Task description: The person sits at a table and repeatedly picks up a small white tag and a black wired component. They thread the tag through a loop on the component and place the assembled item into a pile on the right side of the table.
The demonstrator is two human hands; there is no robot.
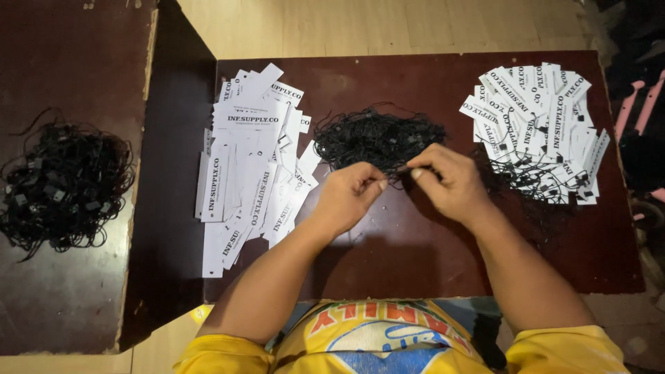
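Centrally, left hand (348,196) and right hand (449,181) meet over dark red-brown wooden table (415,256), fingertips of both pinched shut on thin black string (400,168) drawn from tangled black string pile (377,136) at 12 o'clock. Loose white paper tags (253,163) at 9 o'clock. Strung white tags (537,128) at 2 o'clock. Second black string heap (62,183) far at 9 o'clock, on separate table.
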